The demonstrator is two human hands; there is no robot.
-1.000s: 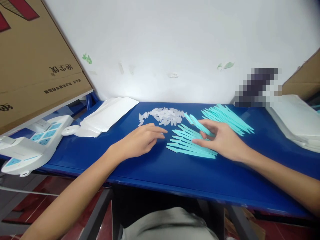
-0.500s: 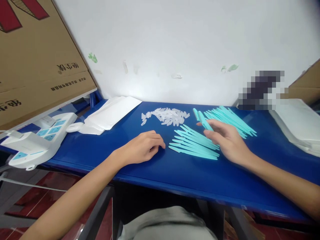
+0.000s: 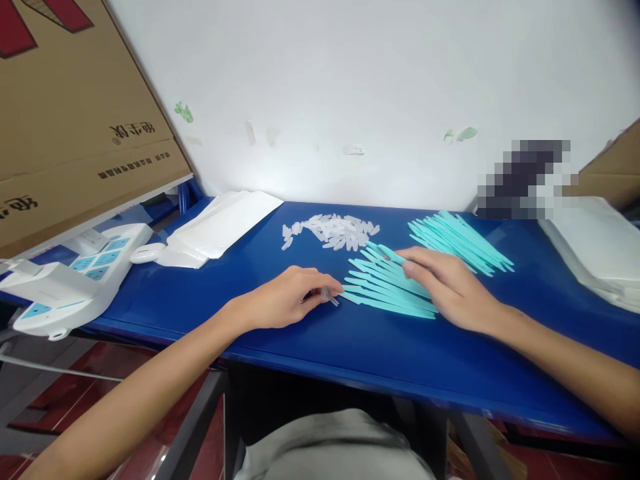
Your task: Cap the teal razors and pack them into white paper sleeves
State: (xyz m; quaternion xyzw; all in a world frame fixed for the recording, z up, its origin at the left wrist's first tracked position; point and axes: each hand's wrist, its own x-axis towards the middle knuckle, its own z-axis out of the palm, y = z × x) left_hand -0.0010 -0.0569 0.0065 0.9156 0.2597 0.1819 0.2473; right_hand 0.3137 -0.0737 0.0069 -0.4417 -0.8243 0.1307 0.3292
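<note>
Bright, diffuse light washes the wall (image 3: pixel 320 80) behind the surface (image 3: pixel 190 293); deep shadow lies beneath the surface; pixelation blots its right rear.

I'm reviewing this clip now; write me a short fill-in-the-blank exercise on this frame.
1. The right hand holds a turquoise stick, while a small translucent piece is in the ____.
2. The table is coloured ____.
3. The white power strip sits on the picture's ____ side.

Missing words: left hand; blue; left.
</note>
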